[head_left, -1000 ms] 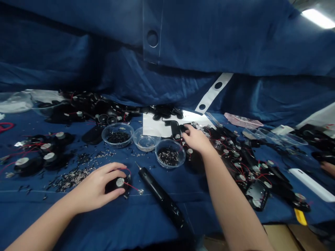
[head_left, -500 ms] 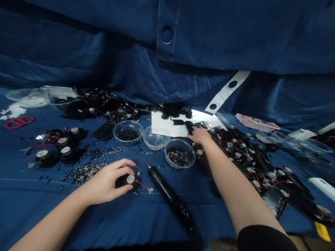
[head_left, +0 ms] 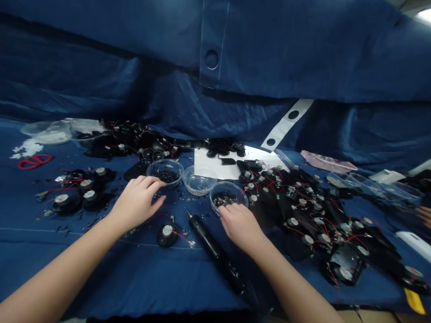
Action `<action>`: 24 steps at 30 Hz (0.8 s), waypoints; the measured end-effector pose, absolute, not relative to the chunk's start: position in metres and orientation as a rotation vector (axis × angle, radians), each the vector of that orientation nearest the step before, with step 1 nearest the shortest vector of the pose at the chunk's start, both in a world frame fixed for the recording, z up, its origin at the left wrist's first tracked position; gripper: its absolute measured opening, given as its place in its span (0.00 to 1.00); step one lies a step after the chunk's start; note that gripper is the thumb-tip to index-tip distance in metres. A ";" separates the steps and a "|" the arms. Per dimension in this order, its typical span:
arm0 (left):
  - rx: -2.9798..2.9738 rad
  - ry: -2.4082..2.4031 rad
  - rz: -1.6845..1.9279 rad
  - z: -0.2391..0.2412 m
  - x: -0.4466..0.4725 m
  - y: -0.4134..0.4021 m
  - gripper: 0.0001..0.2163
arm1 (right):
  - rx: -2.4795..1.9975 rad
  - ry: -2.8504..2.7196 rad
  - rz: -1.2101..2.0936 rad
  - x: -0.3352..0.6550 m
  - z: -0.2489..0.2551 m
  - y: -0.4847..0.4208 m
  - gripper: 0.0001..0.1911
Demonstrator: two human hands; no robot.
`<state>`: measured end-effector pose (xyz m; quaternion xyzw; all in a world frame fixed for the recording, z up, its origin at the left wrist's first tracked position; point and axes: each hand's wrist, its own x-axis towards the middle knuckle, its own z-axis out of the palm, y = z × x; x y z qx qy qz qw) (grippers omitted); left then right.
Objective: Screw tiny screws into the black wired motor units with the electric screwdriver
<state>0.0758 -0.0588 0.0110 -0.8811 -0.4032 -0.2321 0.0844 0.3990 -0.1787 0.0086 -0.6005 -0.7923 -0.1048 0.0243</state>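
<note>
My left hand point(head_left: 136, 202) hangs open over the blue cloth, its fingertips close to a clear plastic bowl of black screws point(head_left: 164, 172). Below it, a round black part with a silver centre and red wires point(head_left: 167, 235) lies untouched. My right hand point(head_left: 240, 228) is at the near rim of a second clear bowl of dark screws point(head_left: 224, 197). Its fingertips are hidden behind the back of the hand. Between my hands lies a black electric screwdriver point(head_left: 213, 253), its bit pointing away from me. A third clear bowl point(head_left: 198, 180) holds a few small silver pieces.
Many black wired parts point(head_left: 313, 220) spread across the right side, and a smaller group point(head_left: 77, 193) sits at left. Loose screws lie scattered on the cloth. Behind are a white sheet point(head_left: 215, 163) and red-handled scissors point(head_left: 35, 161). Another person's hand point(head_left: 424, 216) shows at the right edge.
My left hand has let go of the round black part and moved up to the first bowl. My right hand has come back from the white sheet to the near bowl.
</note>
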 end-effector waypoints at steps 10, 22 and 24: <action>-2.797 -0.652 -0.301 0.010 0.169 -0.024 0.04 | -1.694 -2.413 -0.513 0.409 -0.009 -0.165 0.13; -2.809 -0.812 -0.232 0.022 0.217 0.035 0.11 | -1.799 -2.370 -0.499 0.426 0.005 -0.113 0.18; -2.799 -0.867 -0.199 0.024 0.227 0.051 0.11 | -1.829 -2.369 -0.486 0.427 0.009 -0.095 0.18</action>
